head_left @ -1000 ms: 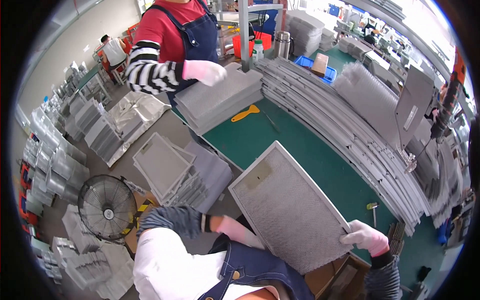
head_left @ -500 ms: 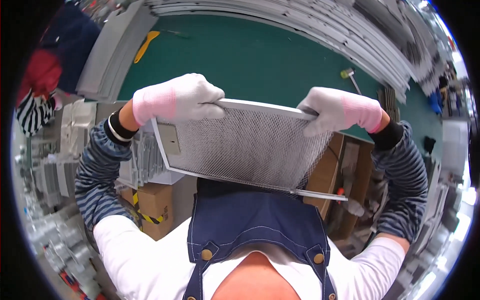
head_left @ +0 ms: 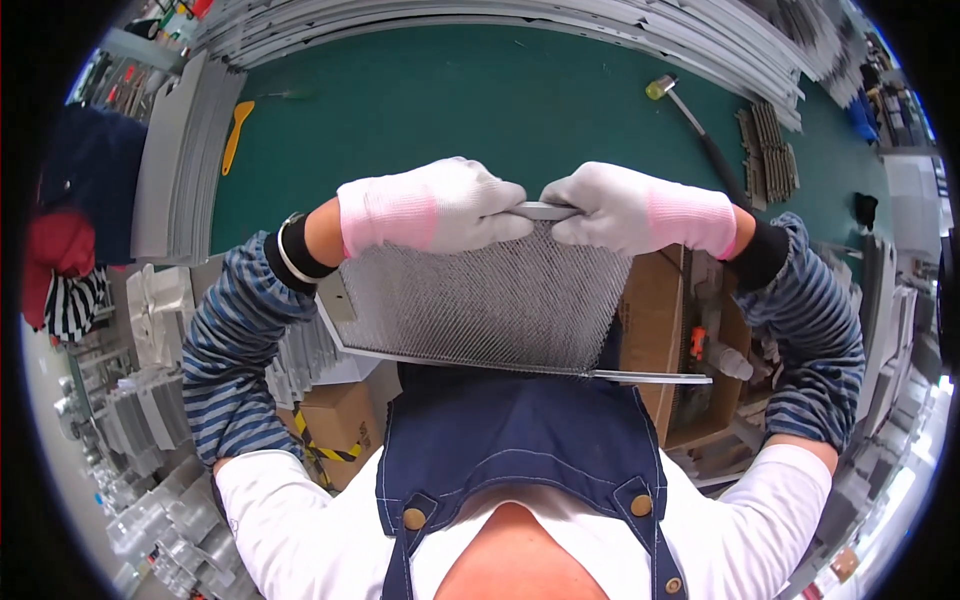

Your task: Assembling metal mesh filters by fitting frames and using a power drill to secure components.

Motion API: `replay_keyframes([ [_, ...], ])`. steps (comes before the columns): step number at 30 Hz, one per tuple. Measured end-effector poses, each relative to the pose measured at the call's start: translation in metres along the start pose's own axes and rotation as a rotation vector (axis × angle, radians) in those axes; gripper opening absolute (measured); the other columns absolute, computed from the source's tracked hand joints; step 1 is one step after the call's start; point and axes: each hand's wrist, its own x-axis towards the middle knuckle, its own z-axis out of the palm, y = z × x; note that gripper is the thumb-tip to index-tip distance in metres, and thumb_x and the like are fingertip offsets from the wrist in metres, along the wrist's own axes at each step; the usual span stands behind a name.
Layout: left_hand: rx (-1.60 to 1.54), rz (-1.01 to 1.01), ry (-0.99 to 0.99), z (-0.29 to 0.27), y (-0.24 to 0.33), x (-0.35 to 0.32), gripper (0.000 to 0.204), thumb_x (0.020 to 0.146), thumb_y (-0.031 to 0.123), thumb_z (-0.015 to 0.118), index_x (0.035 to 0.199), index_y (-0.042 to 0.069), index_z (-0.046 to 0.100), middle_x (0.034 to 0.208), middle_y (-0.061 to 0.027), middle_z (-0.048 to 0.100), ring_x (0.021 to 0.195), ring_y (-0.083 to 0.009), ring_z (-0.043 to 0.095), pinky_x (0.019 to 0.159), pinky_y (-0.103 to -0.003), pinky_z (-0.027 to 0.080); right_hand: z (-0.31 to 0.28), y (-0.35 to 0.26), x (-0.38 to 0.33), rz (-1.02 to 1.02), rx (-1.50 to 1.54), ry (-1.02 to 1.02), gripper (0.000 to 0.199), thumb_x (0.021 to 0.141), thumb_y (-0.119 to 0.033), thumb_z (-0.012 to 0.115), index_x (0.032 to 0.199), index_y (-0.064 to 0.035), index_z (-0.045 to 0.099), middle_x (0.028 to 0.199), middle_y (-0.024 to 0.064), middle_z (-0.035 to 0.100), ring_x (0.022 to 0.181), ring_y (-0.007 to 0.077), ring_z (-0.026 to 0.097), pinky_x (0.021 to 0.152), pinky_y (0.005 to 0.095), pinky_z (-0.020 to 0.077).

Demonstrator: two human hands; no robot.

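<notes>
A metal mesh filter panel (head_left: 480, 300) with a thin pale frame is held upright in front of my apron. My left hand (head_left: 445, 205), in a white glove with a pink cuff, grips its top frame edge left of the middle. My right hand (head_left: 610, 207), gloved alike, pinches the same edge just to the right, with a short stretch of frame between them. The mesh's right side shows no frame along it, and the bottom frame strip (head_left: 655, 378) sticks out past the mesh there. A small plate (head_left: 337, 300) sits near the panel's left side, partly covered by my left arm.
On the green table (head_left: 430, 100) lie a yellow scraper (head_left: 236, 138), a mallet (head_left: 690, 115) and a stack of brown metal strips (head_left: 768, 155). Long frame strips (head_left: 480, 14) line the far edge; grey panels (head_left: 180, 160) stand left. Cardboard boxes (head_left: 335, 415) stand below.
Both hands have slid toward each other along the top edge and are now close together. The panel has stayed in front of me, and the view has shifted slightly.
</notes>
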Motion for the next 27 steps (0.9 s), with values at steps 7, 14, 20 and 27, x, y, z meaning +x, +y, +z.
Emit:
replay_keyframes([
  [7, 0.249, -0.094, 0.080, 0.008, 0.019, 0.002, 0.041, 0.095, 0.037, 0.056, 0.086, -0.002, 0.061, 0.066, -0.0191, 0.063, 0.063, -0.0351, 0.065, 0.062, -0.042, 0.053, 0.009, 0.013, 0.001, -0.025, 0.178, 0.215, 0.033, 0.073, -0.012, 0.070, 0.101, 0.0046, 0.069, 0.070, 0.0111, 0.064, 0.062, 0.0182, 0.057, 0.062, 0.0319, 0.0488],
  [14, -0.103, -0.073, -0.094, 0.004, -0.007, 0.022, 0.059, 0.090, 0.053, 0.060, 0.085, -0.006, 0.067, 0.062, -0.0150, 0.060, 0.057, -0.0241, 0.060, 0.059, -0.035, 0.051, -0.004, 0.001, -0.017, -0.017, -0.094, 0.100, 0.046, 0.072, -0.013, 0.073, 0.114, 0.0027, 0.066, 0.082, 0.0102, 0.069, 0.070, 0.0154, 0.062, 0.067, 0.0291, 0.0513],
  [20, 0.450, -0.146, -0.048, 0.011, 0.011, 0.024, 0.072, 0.083, 0.066, 0.060, 0.081, -0.006, 0.068, 0.063, -0.0163, 0.062, 0.059, -0.0281, 0.064, 0.061, -0.037, 0.053, 0.002, 0.024, -0.018, -0.080, 0.031, 0.134, 0.045, 0.079, -0.010, 0.068, 0.121, 0.0037, 0.062, 0.086, 0.0123, 0.070, 0.074, 0.0188, 0.063, 0.070, 0.0297, 0.0516],
  [27, 0.424, -0.169, -0.182, 0.007, 0.015, 0.034, 0.078, 0.078, 0.075, 0.057, 0.079, -0.002, 0.071, 0.064, -0.0185, 0.064, 0.066, -0.0317, 0.067, 0.068, -0.038, 0.055, 0.009, 0.031, -0.025, -0.171, -0.039, 0.111, 0.030, 0.087, -0.017, 0.066, 0.109, 0.0021, 0.062, 0.080, 0.0197, 0.063, 0.075, 0.0302, 0.063, 0.074, 0.0391, 0.0494],
])
